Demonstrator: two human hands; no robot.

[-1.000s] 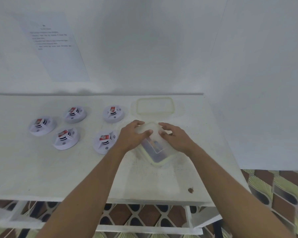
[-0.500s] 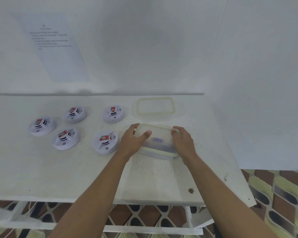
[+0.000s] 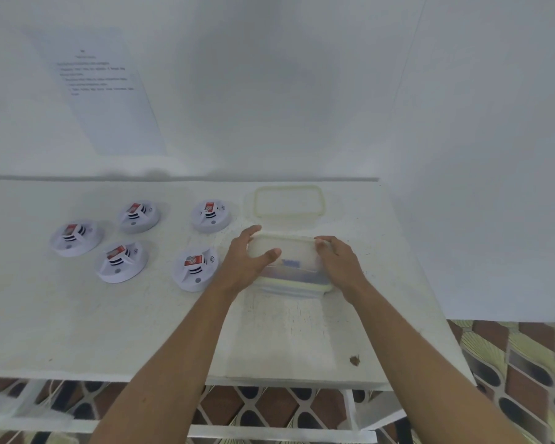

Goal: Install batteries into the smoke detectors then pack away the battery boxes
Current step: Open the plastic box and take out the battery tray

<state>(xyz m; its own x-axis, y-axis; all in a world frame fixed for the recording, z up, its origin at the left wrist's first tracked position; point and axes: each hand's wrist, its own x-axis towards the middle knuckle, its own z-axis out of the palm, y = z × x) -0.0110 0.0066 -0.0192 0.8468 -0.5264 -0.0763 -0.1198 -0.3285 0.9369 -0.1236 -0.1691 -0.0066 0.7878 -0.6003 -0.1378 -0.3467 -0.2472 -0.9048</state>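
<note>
Gripped translucent box (image 3: 289, 256) at both ends with left hand (image 3: 244, 264) and right hand (image 3: 340, 264); showed yellowish rim below, blurred dark contents.

Five round white smoke detectors lie face up on the desk (image 3: 109, 315) in a loose cluster at left: one far left (image 3: 76, 237), two at the back (image 3: 139, 216) (image 3: 211, 215) and two nearer (image 3: 122, 261) (image 3: 195, 268). Each carries a red-and-white battery (image 3: 193, 260) in its top slot. Just right of them a translucent plastic box (image 3: 285, 251) with a yellowish rim sits mouth down, something dark and bluish dimly showing inside. Its flat lid (image 3: 289, 201) lies apart, just behind it.
</note>
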